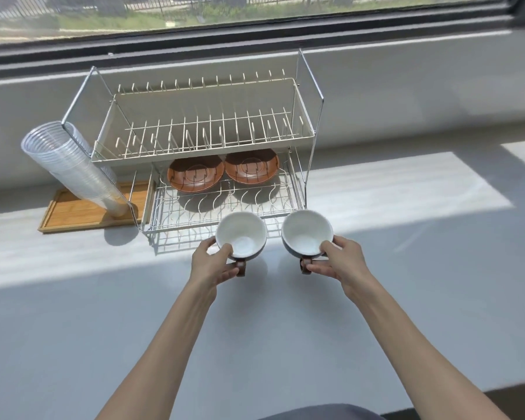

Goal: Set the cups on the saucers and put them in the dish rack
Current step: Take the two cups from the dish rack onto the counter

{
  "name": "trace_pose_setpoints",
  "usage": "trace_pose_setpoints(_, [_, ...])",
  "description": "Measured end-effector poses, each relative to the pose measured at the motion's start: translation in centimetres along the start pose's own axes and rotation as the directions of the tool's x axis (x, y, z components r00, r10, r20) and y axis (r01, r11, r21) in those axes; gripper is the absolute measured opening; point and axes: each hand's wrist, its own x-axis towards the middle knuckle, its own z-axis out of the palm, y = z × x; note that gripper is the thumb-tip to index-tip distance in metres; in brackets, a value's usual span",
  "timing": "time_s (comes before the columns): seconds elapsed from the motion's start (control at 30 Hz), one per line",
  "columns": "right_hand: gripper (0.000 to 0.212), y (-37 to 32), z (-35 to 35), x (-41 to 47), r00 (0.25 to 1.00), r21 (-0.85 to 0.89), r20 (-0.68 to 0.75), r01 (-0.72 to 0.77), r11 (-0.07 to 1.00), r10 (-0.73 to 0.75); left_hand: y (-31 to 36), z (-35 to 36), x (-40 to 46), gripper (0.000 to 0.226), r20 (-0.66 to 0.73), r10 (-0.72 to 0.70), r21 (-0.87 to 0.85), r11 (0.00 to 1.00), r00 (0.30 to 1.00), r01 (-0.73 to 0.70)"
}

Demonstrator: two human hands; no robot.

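White inside and dark outside, two cups are up off the grey counter [376, 283]: the left hand [212, 265] grips the left cup [241, 234] at rim and brown handle, the right hand [338, 262] grips the right cup [306, 233] the same way, both just at the front edge of the dish rack [206, 140]. Two brown saucers [196, 174] [251, 166] lie side by side on the lower wire shelf under the upper tier's overhang, open counter spreads right, and a leaning stack of clear plastic cups [70, 165] on a wooden tray [82, 212] crowds the rack's left side.

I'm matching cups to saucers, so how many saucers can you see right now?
2. Both sit side by side on the dish rack's lower tier: left saucer, right saucer. The upper tier partly hides their far edges; more seems unlikely.
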Motion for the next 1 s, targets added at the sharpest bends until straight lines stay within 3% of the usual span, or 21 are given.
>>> trace_pose_setpoints(0.5, [0.036,3.5,-11.0,-0.9,0.962,0.123,-0.263,-0.049,0.991,0.08,-3.2,11.4,-2.3,0.052,0.243,-0.079,0.158,0.987,0.967,0.041])
trace_pose_setpoints(1.0, [0.041,4.4,-15.7,0.8,0.916,0.273,-0.381,-0.016,0.962,0.123,-4.1,18.5,-1.7,0.055,0.318,-0.1,0.246,0.969,0.943,0.02])
